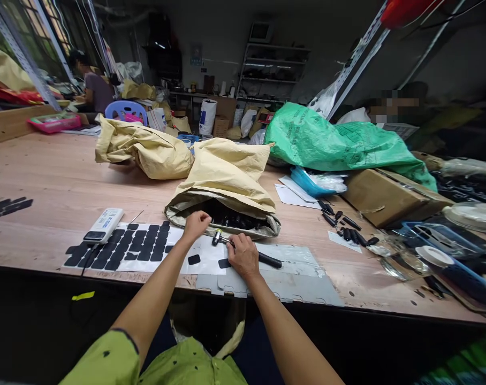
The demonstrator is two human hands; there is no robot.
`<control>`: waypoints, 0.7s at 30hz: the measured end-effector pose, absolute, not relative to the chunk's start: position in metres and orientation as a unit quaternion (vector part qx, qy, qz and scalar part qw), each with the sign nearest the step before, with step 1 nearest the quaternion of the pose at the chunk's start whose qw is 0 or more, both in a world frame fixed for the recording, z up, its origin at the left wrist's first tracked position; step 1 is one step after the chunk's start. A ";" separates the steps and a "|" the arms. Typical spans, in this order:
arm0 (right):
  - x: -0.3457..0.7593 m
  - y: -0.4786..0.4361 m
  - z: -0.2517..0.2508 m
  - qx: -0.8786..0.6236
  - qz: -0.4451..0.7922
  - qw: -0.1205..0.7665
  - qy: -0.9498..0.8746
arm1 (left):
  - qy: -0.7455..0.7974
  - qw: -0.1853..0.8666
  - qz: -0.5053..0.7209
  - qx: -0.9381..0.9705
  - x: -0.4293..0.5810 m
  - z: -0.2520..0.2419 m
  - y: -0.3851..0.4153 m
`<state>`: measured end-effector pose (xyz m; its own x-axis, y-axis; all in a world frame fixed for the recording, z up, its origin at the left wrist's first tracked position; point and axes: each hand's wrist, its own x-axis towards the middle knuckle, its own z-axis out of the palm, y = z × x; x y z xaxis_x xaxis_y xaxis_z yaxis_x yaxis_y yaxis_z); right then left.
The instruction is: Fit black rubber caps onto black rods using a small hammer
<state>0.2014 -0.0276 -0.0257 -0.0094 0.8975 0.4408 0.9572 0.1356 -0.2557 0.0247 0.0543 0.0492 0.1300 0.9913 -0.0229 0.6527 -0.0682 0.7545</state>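
Note:
My left hand (pixel 197 224) is at the mouth of a tan woven sack (pixel 230 163), its fingertips pinched together. Whatever they hold, if anything, is too small to make out. Inside the sack's rolled-back opening lie many shiny black pieces (pixel 237 219). My right hand (pixel 243 255) is closed over a small hammer (pixel 270 260) with a black grip and a yellow-tipped metal head. Under and beside the hands lies a white sheet (pixel 209 262). It carries rows of black rounded pads (pixel 146 243), and one loose black pad (pixel 194 260) sits apart from them.
A white handheld device (pixel 104 225) rests on the pads' left side. Behind are another tan sack (pixel 146 149) and a green sack (pixel 327 136). At right stand a cardboard box (pixel 391 195), black handle-like parts (pixel 351 235) and clear jars (pixel 401 264). A person (pixel 96 88) sits far left.

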 end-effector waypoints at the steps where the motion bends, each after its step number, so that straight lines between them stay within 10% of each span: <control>1: 0.201 -0.028 -0.025 -0.654 -0.057 0.259 -0.709 | 0.644 0.272 0.266 0.663 0.028 0.048 0.070; 21: 0.200 -0.027 -0.022 -0.662 -0.041 0.257 -0.703 | 0.552 0.295 0.320 0.711 -0.001 0.025 0.045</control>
<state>0.2005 -0.0274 -0.0222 0.0084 0.9096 0.4155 0.9520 0.1199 -0.2817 -0.0009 0.0454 0.0251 0.1861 0.9738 0.1305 0.5959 -0.2175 0.7731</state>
